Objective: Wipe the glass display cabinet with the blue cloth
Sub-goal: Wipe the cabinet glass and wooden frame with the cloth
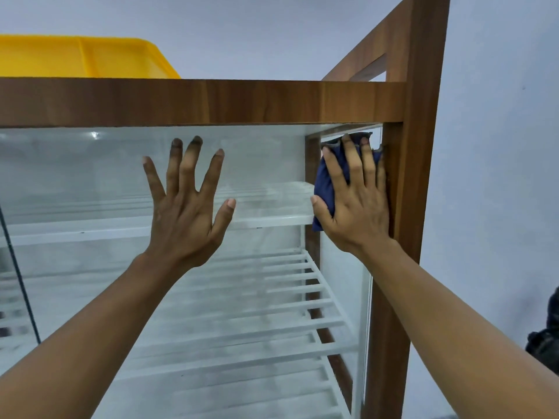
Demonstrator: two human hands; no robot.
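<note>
Blue cloth (324,182) mostly under right hand (357,207)

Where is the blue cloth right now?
Head view, upper right: the blue cloth is pressed under the right hand against the glass, beside the wooden post.

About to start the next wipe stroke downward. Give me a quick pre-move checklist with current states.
1. The blue cloth under the right hand: ok, flat fingers press it at the top right corner of the glass.
2. The left hand clear of the cloth: ok, spread open to the left, holding nothing.
3. Glass below the cloth unobstructed: ok.
4. Wiping face of the cloth clean: cannot tell, hidden.
5. The yellow crate on top stable: cannot tell.
</note>
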